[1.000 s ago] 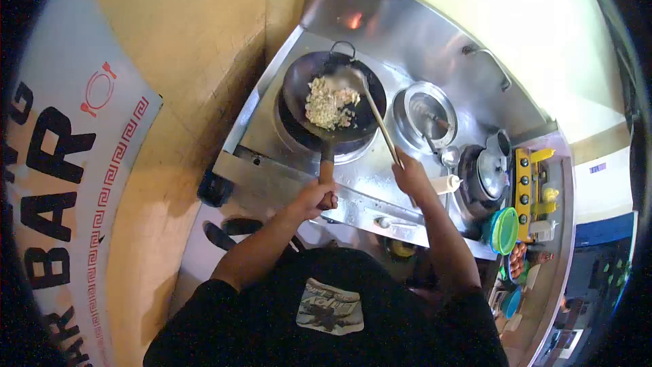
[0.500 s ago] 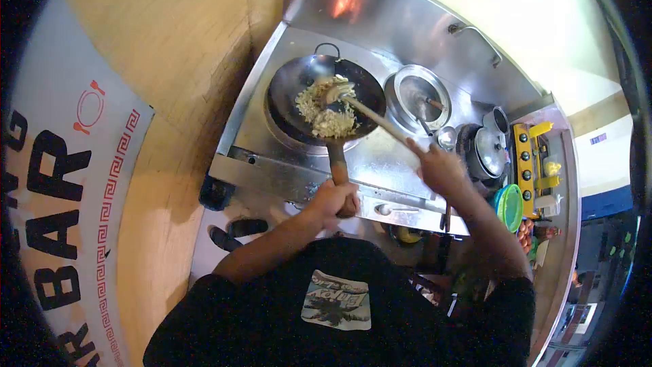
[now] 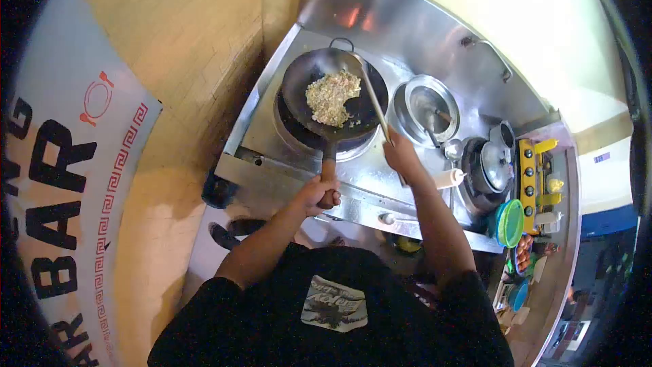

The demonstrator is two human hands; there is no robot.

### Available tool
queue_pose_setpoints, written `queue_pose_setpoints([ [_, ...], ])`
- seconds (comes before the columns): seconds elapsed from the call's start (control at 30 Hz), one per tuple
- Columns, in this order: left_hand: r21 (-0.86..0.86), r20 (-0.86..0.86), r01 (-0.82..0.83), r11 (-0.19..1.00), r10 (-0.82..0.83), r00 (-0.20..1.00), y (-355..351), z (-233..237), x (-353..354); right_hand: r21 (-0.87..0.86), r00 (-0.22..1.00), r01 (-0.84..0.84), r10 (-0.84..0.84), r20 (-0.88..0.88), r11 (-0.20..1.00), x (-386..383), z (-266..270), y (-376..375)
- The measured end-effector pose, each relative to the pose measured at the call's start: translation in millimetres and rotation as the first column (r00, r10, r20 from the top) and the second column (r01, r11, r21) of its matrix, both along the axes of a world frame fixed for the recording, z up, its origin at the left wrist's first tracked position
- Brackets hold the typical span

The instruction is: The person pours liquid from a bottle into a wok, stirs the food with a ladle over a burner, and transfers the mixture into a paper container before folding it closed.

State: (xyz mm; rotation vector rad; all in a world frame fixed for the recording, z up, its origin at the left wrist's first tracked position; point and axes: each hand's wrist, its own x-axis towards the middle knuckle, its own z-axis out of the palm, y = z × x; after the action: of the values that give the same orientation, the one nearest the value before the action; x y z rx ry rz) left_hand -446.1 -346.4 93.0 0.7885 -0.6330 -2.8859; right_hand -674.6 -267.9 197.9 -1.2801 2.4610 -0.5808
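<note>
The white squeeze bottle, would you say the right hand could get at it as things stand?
Probably yes, after letting go: the right hand is closed around the long utensil handle. The white squeeze bottle sits close by, partly hidden by the right forearm, with nothing else visibly between.

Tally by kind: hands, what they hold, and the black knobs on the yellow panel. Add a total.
Left hand and right hand: 2
Wok: 1
Long-handled utensil: 1
Black knobs: 4
Total: 8
</note>
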Motion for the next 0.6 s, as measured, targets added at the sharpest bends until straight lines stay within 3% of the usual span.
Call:
queue_pose_setpoints([
  [0.1,0.001,0.01,0.021,1.0,-0.021,1.0,-6.7,9.4,2.3,0.121,0.999,-0.024,0.028,-0.03,0.992,21.1,-18.1,-15.9],
  [0.13,-0.003,0.014,0.032,0.999,-0.032,0.999,-15.8,5.1,1.1,0.386,0.994,-0.05,0.084,-0.072,0.921,37.8,5.3,-10.5],
  [0.2,-0.004,-0.048,0.177,0.984,-0.177,0.983,-29.2,-10.3,1.5,0.458,0.937,-0.179,0.293,-0.192,0.871,65.1,35.6,35.6],
  [0.23,0.007,-0.042,0.18,0.984,-0.179,0.983,-19.1,-7.1,7.7,0.465,0.939,-0.18,0.293,-0.182,0.867,81.7,50.3,55.1],
  [0.3,-0.137,0.112,0.104,0.985,-0.089,0.99,3.7,33.5,7.1,0.682,0.914,-0.105,0.34,-0.22,0.723,92.4,80.3,73.0],
  [0.33,-0.045,0.007,0.076,0.996,-0.076,0.997,17.9,72.2,7.7,0.647,0.873,-0.082,0.367,-0.32,0.758,74.9,72.7,75.5],
  [0.37,0.043,0.054,0.029,0.999,-0.031,0.998,37.4,83.3,2.4,0.613,0.828,-0.063,0.385,-0.408,0.787,55.7,65.7,79.5],
  [0.43,-0.005,0.001,0.038,0.999,-0.038,0.999,49.8,90.7,-0.7,0.541,0.821,-0.079,0.363,-0.44,0.837,28.3,100.8,72.4],
  [0.57,-0.051,-0.022,0.004,0.999,-0.005,1.0,20.7,50.3,-11.8,0.608,0.761,-0.095,0.451,-0.466,0.788,39.3,180.9,90.5],
  [0.6,0.014,-0.03,0.016,1.0,-0.015,0.999,14.4,37.3,-14.2,0.608,0.764,-0.104,0.455,-0.458,0.787,42.5,187.7,94.1],
])
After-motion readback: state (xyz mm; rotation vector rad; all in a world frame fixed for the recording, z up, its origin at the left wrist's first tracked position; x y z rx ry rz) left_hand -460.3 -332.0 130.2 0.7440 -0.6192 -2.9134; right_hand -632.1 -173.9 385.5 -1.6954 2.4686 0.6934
